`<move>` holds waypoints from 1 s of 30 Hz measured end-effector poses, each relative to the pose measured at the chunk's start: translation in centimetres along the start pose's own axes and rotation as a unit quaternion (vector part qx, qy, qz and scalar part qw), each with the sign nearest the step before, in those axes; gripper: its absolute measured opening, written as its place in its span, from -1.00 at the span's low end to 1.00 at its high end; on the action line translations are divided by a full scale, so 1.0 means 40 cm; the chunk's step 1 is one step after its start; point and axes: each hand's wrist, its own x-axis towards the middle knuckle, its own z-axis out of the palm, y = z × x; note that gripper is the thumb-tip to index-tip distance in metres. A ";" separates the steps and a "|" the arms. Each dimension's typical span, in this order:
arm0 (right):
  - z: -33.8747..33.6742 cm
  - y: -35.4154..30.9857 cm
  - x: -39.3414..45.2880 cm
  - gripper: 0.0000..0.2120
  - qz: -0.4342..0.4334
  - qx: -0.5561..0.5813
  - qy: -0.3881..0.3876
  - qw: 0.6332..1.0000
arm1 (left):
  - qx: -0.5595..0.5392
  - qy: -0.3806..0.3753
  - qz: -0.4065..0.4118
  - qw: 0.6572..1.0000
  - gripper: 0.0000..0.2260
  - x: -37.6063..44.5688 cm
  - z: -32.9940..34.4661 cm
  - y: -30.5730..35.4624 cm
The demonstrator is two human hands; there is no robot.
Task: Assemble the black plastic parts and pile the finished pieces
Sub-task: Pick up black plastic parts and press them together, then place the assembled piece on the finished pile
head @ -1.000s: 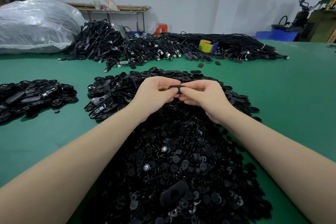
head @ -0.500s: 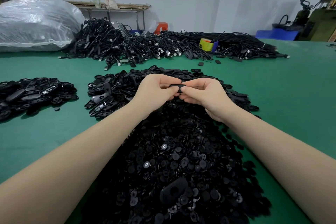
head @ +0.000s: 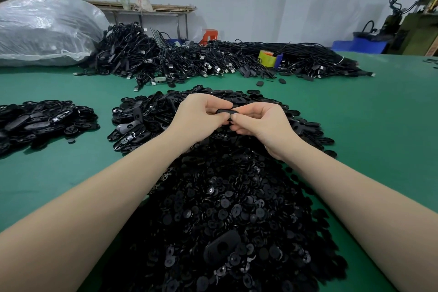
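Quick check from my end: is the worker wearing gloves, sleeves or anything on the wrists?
No. The left hand and right hand are bare, with no gloves. Both forearms are uncovered right to the frame edge, so no sleeves show. No watch, band or ring is visible. The fingers have short, unpainted nails.

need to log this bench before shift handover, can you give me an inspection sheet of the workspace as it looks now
surface: green mat-covered table, bare green between the piles.
job's things: small black oval plastic part held between both hands; big heap of loose black round plastic pieces nearest the person; heap of black oval shells behind it; separate pile of black oval pieces at far left.
clutter: yellow tape roll on the cables; large clear plastic sack at back left.
grippers: left hand and right hand both pinch the part.
cables: mass of black USB cables across the table's far side.
surroundings: pale wall, wooden shelf, blue bin, machine at right.
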 end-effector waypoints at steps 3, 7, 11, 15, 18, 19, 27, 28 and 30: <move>0.002 -0.001 -0.001 -0.91 0.004 0.008 -0.011 1.000 | 0.020 0.003 -0.008 1.000 -0.79 0.005 -0.002 -0.005; -0.002 -0.010 -0.005 -0.88 0.017 0.028 -0.035 0.999 | 0.056 0.019 0.000 0.998 -0.81 0.007 -0.002 -0.002; 0.001 -0.024 -0.003 -0.86 0.048 0.099 -0.021 0.994 | -0.027 -0.035 -0.049 0.998 -0.85 0.018 -0.052 0.012; -0.009 -0.039 0.011 -0.88 0.112 0.244 0.038 0.963 | -0.079 0.086 -0.102 0.988 -0.89 0.053 -0.188 -0.001; -0.026 -0.048 0.025 -0.89 0.124 0.319 0.088 0.935 | 0.034 0.269 -0.101 0.957 -0.80 0.055 -0.305 -0.047; -0.030 -0.046 0.030 -0.89 0.112 0.298 0.099 0.943 | 0.121 0.307 -0.107 0.938 -0.76 0.046 -0.343 -0.071; -0.031 -0.054 0.015 -0.87 -0.104 -0.454 -0.071 0.882 | 0.330 0.273 -0.411 0.805 -0.58 0.002 -0.442 -0.174; -0.020 -0.052 0.011 -0.79 -0.089 -0.483 -0.097 0.866 | 0.340 0.272 -0.403 0.805 -0.58 0.005 -0.426 -0.161; 0.002 -0.052 0.001 -0.69 -0.083 -0.504 -0.107 0.853 | 0.389 0.268 -0.336 0.815 -0.59 0.019 -0.405 -0.124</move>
